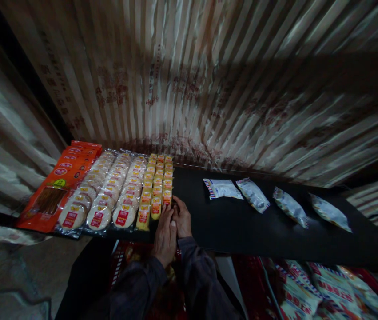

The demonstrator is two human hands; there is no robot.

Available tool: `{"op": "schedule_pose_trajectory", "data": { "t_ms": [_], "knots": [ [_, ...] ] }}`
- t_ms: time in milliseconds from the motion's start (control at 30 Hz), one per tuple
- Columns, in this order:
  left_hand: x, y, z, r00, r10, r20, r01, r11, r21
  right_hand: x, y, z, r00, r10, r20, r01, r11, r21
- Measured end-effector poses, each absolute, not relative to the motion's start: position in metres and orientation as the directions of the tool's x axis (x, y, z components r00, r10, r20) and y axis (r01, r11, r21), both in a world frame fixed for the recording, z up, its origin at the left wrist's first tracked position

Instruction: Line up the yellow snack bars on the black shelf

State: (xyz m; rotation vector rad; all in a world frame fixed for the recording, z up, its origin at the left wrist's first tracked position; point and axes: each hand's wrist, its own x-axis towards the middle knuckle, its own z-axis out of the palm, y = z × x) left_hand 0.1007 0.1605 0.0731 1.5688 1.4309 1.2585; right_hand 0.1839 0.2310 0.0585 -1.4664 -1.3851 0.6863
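Observation:
Three columns of small yellow snack packs (156, 206) with red labels stand on a black shelf (205, 222). My left hand (166, 233) is at the near end of the rightmost column, fingers together and pressed against a yellow pack. Close against it, my right hand (182, 218) curls its fingers around that pack's right side. The two hands touch, and they cover much of what lies between them. To the left are three rows of round rice crackers (124, 215) in clear wrappers, with overlapping orange snack bags (47, 200) beyond them.
Silver-white snack bags (224, 189) lie spaced out on the shelf to the right. Below the shelf, a red crate (252, 284) stands by more white snack bags (335, 289) with striped edges. Striped, printed sheeting (175, 89) hangs behind the shelf.

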Motion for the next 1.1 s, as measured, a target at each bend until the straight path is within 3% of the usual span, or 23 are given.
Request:
{"op": "schedule_pose_trajectory", "data": {
  "t_ms": [400,867,1000,1100],
  "knots": [
    [0.095,0.149,0.073,0.015,0.927,0.374,0.413,-0.346,0.842,0.191,0.194,0.059,0.234,0.951,0.204,0.429,0.087,-0.899],
    [0.074,0.082,0.069,0.123,0.938,0.323,0.467,-0.342,0.815,0.172,0.121,0.062,0.159,0.934,0.320,0.524,0.194,-0.829],
    [0.060,0.051,0.047,0.182,0.957,0.226,0.544,-0.289,0.788,0.158,0.081,0.040,0.194,0.939,0.284,0.558,0.132,-0.819],
    [0.041,0.022,0.024,0.173,0.985,0.006,0.629,-0.115,0.769,0.146,0.048,0.018,0.133,0.968,0.214,0.614,0.089,-0.784]
  ]
}}
